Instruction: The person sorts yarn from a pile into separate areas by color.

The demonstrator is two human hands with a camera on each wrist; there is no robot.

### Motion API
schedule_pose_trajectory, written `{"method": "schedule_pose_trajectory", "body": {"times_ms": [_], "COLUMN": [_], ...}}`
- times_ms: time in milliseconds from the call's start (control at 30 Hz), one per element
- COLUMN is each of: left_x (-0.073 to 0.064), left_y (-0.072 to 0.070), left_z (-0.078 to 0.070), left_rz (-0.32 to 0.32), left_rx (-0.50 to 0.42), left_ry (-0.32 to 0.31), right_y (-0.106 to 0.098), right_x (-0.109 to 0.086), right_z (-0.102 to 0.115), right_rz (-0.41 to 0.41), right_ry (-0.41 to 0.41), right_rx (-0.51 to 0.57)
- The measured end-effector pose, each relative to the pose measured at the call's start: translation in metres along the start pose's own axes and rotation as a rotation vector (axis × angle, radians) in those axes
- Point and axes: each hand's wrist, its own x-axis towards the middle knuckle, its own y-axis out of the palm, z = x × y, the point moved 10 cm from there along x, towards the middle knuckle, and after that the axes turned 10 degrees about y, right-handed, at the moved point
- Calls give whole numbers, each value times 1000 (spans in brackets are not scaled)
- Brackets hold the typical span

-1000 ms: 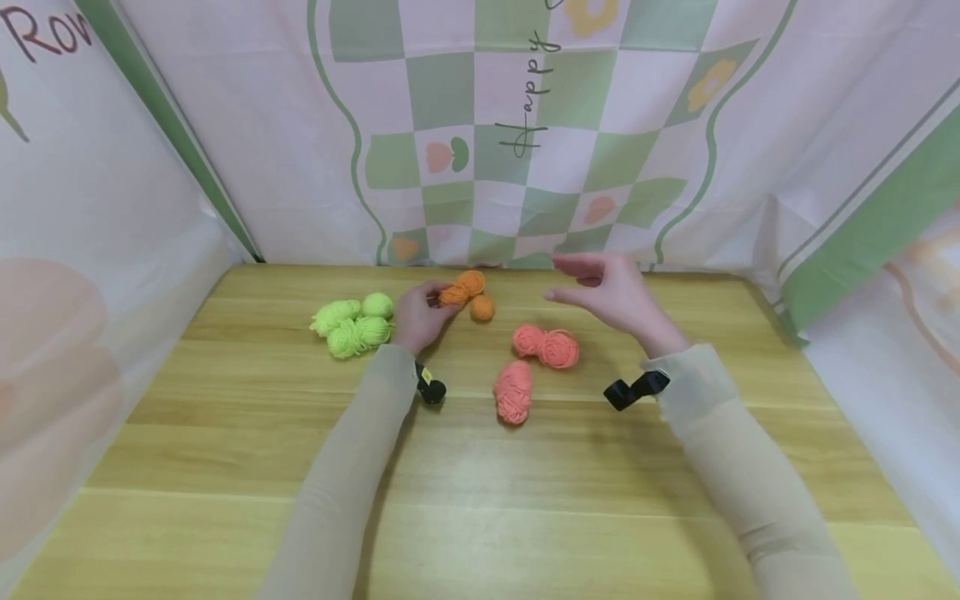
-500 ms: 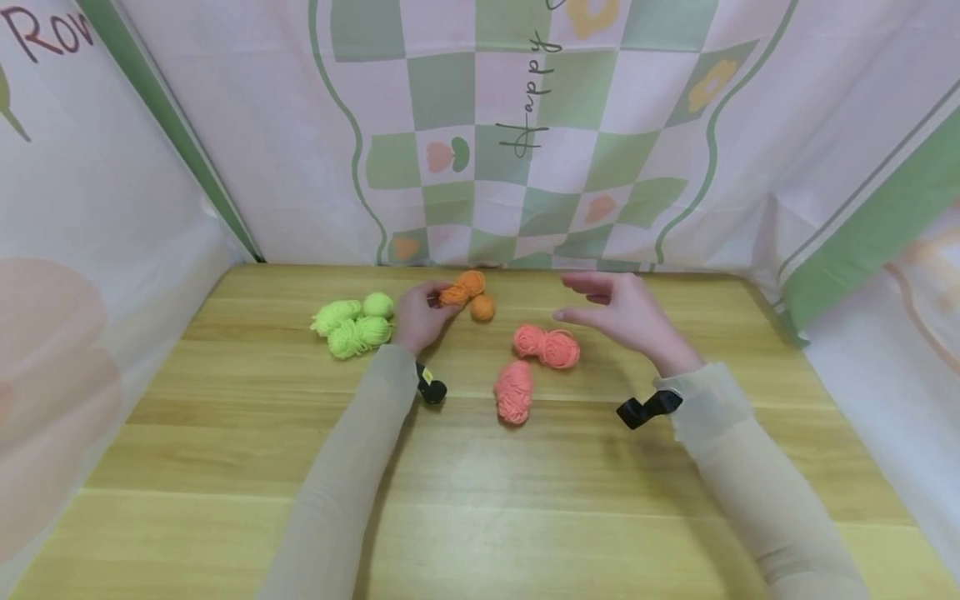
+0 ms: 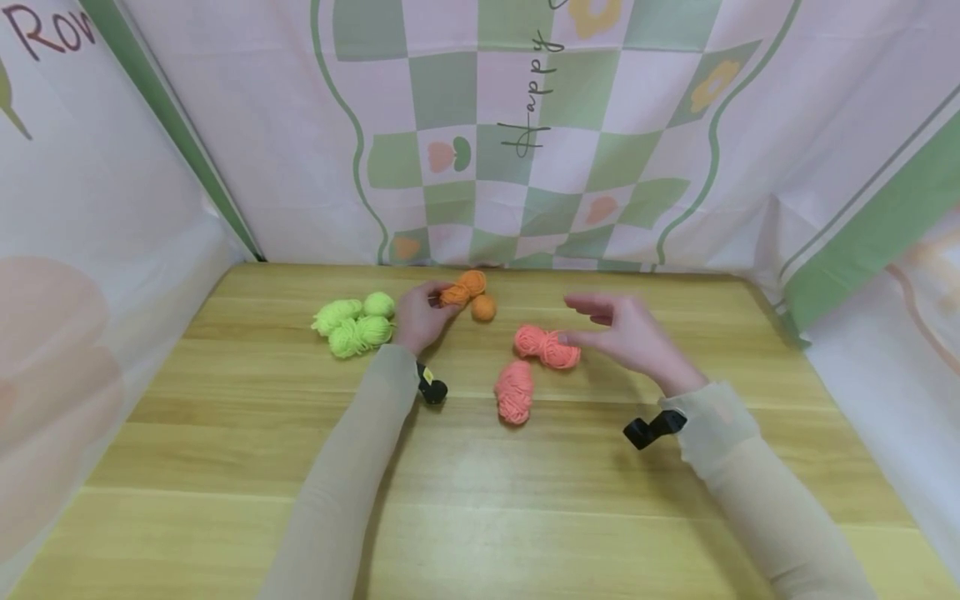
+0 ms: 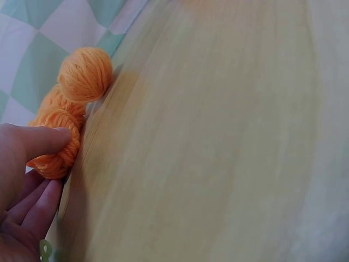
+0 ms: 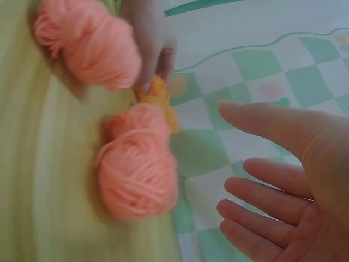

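My left hand [image 3: 422,318] grips the near end of an orange yarn skein [image 3: 468,285] at the back of the table. In the left wrist view, the thumb lies on this skein [image 4: 57,144] with fingers below it. Against it sits an orange yarn ball [image 3: 483,308]. My right hand [image 3: 636,340] hovers with fingers extended and thumb apart, holding nothing. Its thumb overlaps a coral yarn skein [image 3: 536,342] in the head view; the right wrist view shows a gap between hand and skein [image 5: 139,174]. A second coral skein [image 3: 513,393] lies nearer me.
Left of my left hand, two lime-green yarn skeins [image 3: 360,337] and a lime-green ball [image 3: 378,305] sit together. A patterned cloth [image 3: 450,200] hangs behind the wooden table [image 3: 480,517], with more cloth at both sides.
My right hand has come down and nearer me, toward the coral skein, and slightly rightward. The left hand keeps its grip on the orange skein without visible movement.
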Motion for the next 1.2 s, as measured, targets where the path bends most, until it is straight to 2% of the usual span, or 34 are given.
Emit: {"method": "schedule_pose_trajectory", "body": {"times_ms": [267,433,833,1200], "left_x": [0,0,1,1], "left_y": [1,1,1,1], "left_z": [3,3,4,5], "left_rz": [-3,-1,0,-5], "left_rx": [-11,-5,-19,-20], "left_ry": [-16,-15,-5,-11], "right_y": [19,31,46,47], "right_x": [1,2,4,6], "right_z": [-28,-38,-49,-51], "right_rz": [38,54,87,73], "right_ry": [69,80,100,111], "right_rx": [-33,-32,-3,-19]}}
